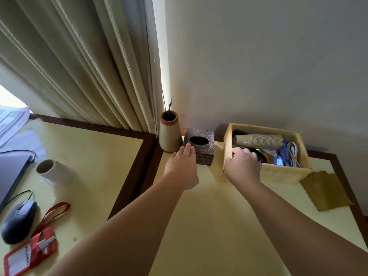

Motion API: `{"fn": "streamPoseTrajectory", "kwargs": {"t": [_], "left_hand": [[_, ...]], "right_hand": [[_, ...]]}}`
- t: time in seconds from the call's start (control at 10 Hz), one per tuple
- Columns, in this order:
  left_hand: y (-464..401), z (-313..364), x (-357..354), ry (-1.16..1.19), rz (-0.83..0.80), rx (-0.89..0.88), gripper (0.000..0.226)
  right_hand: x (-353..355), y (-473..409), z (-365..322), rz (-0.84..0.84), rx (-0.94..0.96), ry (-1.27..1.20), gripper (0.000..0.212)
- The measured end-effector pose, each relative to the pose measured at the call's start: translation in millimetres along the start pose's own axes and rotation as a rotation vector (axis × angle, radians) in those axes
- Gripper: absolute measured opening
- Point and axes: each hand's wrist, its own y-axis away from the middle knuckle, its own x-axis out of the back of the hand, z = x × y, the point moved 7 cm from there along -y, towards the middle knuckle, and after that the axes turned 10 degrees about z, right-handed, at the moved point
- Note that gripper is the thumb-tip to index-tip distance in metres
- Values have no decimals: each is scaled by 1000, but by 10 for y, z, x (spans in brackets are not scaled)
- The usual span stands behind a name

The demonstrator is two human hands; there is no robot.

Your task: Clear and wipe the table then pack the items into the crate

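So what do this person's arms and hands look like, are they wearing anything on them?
Nothing shows on them. Both forearms are bare up to the picture's edge, with no sleeves in view. The left hand and the right hand have no gloves, and no watch, bracelet or ring is visible on either wrist or on the fingers that show.

Our right hand [243, 163] covers the crate's [267, 172] near-left corner and its fingertips; the laptop [12, 172] and badge holder [23, 257] run off frame, and the crate's dark contents are perhaps cables.
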Motion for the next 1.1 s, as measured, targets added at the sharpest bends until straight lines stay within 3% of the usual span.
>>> {"fn": "streamPoseTrajectory", "kwargs": {"t": [0.4, 0.9, 1.0, 1.1], "left_hand": [[-158, 10, -14, -11, -28, 29, 94], [-188, 11, -29, -46, -72, 31, 99], [-185, 15, -19, -27, -92, 34, 100], [-141, -4, 29, 93, -53, 68, 94]], "right_hand": [[-165, -45, -262, -35, 19, -181, 15], [-260, -31, -272, -53, 200, -44, 13], [-202, 39, -315, -81, 253, -148, 19], [-126, 399, -270, -38, 297, -284, 56]]}}
